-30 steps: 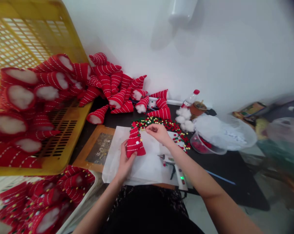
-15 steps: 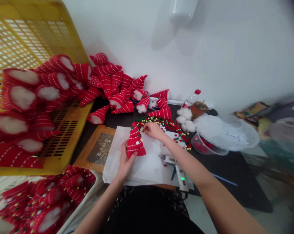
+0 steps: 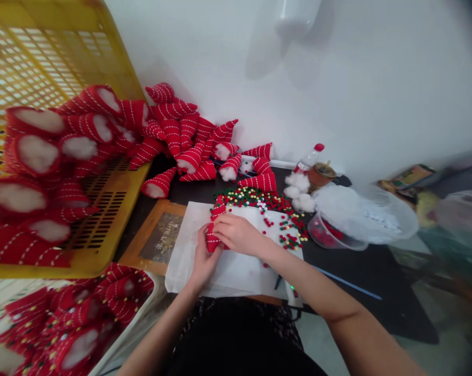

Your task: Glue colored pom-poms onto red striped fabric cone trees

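My left hand [image 3: 203,259] is wrapped round the base of a red cone-shaped stuffed hat [image 3: 219,207] with white dashed stripes, its tip pointing away from me. Over the front of that hat, my right hand [image 3: 238,234] presses with its fingers pinched together; whatever they hold is hidden. Both hands are above a white paper sheet [image 3: 236,279]. Small red, green, yellow and white pom-poms [image 3: 255,197] are scattered along the sheet's far edge. Under my right forearm, a hot glue gun [image 3: 294,298] is mostly covered.
A yellow crate [image 3: 120,230] of stuffed red cones stands at left, with more cones [image 3: 189,125] heaped behind. Below it, a white basket [image 3: 152,308] holds cones dotted with pom-poms. Cotton balls [image 3: 298,185], a bottle [image 3: 309,158] and a clear tub [image 3: 338,237] stand at right.
My right hand has moved from the pom-poms towards me and left onto the hat, covering its front. My forearm now hides most of the glue gun. The left hand keeps its hold.
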A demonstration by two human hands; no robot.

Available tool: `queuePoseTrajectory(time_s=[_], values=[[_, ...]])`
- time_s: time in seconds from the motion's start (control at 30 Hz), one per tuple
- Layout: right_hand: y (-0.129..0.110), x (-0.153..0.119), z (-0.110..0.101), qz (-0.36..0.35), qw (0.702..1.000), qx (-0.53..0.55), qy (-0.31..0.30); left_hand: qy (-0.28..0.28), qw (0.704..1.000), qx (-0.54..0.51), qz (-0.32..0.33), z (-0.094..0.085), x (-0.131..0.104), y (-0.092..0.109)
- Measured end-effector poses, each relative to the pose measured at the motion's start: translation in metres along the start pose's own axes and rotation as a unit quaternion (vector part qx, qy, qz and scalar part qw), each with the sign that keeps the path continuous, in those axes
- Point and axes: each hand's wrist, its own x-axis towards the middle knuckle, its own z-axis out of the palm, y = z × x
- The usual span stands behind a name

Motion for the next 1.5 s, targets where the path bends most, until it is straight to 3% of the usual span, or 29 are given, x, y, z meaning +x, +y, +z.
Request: queuePoseTrajectory(time_s=[0.17, 0.23, 0.33, 0.37, 0.43, 0.5, 0.67, 0.8, 0.97, 1.13, 1.27, 1.5], values=[[-0.002, -0.004, -0.005, 0.001, 0.997, 0.074, 0.016, -0.006, 1.000, 0.008, 0.003, 0.000, 0.001, 0.002], [0.003, -0.003, -0.011, 0.015, 0.989, 0.131, 0.060, -0.007, 1.000, -0.005, -0.002, 0.000, 0.001, 0.003], [0.028, 0.002, -0.020, 0.123, 0.973, 0.134, 0.139, -0.005, 1.000, -0.022, -0.014, 0.000, 0.001, 0.003], [0.040, 0.005, -0.021, 0.176, 0.970, 0.098, 0.138, -0.002, 1.000, -0.020, -0.018, 0.000, 0.001, 0.002], [0.063, 0.010, -0.022, 0.262, 0.963, 0.008, 0.067, 0.002, 1.000, -0.018, -0.023, 0.000, 0.001, 0.003], [0.083, 0.015, -0.017, 0.283, 0.959, -0.021, 0.012, 0.000, 0.999, -0.024, -0.029, 0.000, 0.001, 0.003], [0.100, 0.024, 0.009, 0.267, 0.962, -0.030, -0.056, 0.007, 0.999, -0.039, -0.029, 0.000, 0.002, 0.001], [0.100, 0.028, 0.015, 0.264, 0.962, -0.029, -0.062, 0.009, 0.999, -0.036, -0.027, 0.000, 0.002, -0.001], [0.092, 0.019, -0.007, 0.259, 0.966, 0.006, -0.006, 0.003, 0.999, -0.043, -0.033, 0.000, 0.001, 0.004], [0.067, 0.005, -0.026, 0.222, 0.966, 0.104, 0.079, 0.004, 0.999, -0.039, -0.032, 0.000, 0.001, 0.013], [0.051, 0.001, -0.023, 0.140, 0.969, 0.155, 0.136, 0.007, 0.999, -0.042, -0.035, 0.000, 0.001, 0.015], [0.052, -0.001, -0.005, 0.067, 0.985, 0.081, 0.133, 0.001, 0.998, -0.055, -0.032, -0.001, 0.000, 0.015]])
